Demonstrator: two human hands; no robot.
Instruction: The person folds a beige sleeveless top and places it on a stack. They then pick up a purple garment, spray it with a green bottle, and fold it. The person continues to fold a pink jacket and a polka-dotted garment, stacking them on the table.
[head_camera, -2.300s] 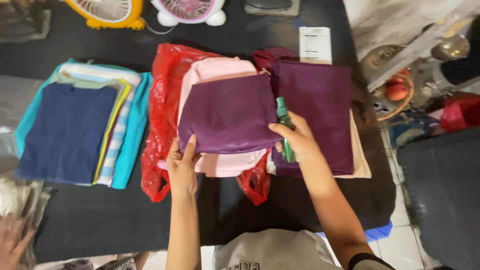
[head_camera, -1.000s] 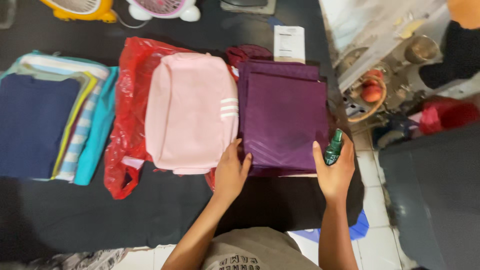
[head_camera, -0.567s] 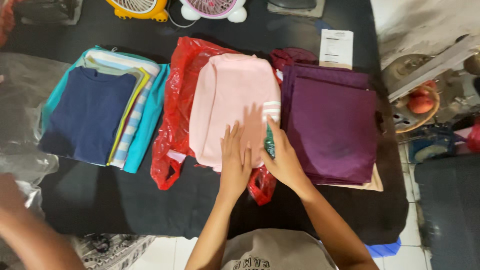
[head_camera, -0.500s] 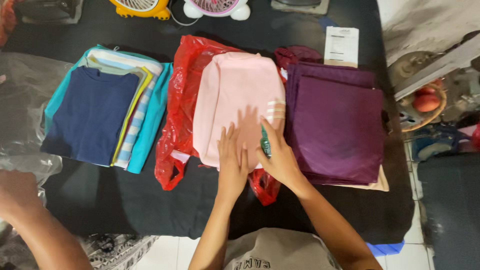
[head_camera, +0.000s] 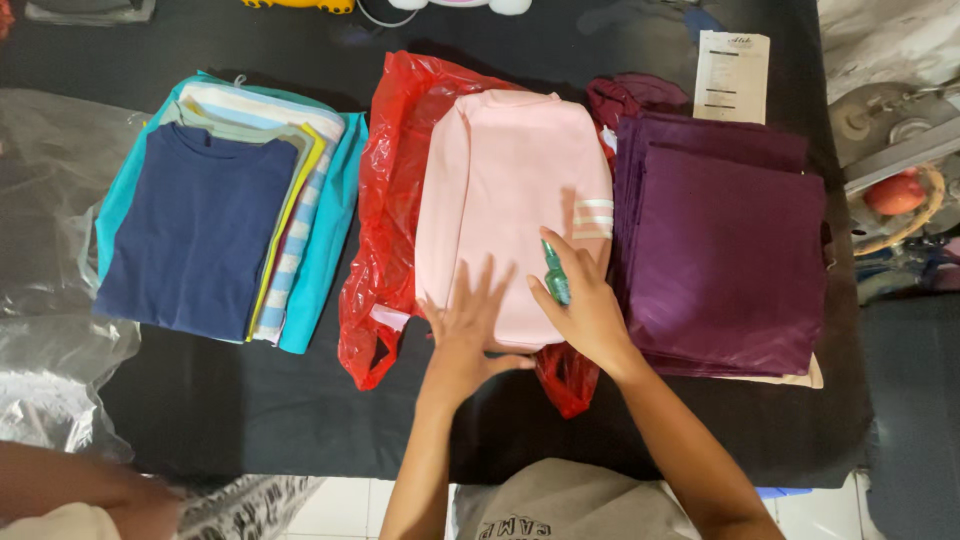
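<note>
Centre frame: left hand (head_camera: 468, 335) lies flat, fingers spread, on the folded pink garment (head_camera: 510, 205) atop a red plastic bag (head_camera: 385, 230). Right hand (head_camera: 585, 310), beside it, grips a green marker (head_camera: 554, 272).

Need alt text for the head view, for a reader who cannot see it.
Both hands press on a folded pink garment lying on a red plastic bag: the left hand flat, the right hand holding a small green object. Folded purple cloth lies right, a navy-topped stack left.
</note>
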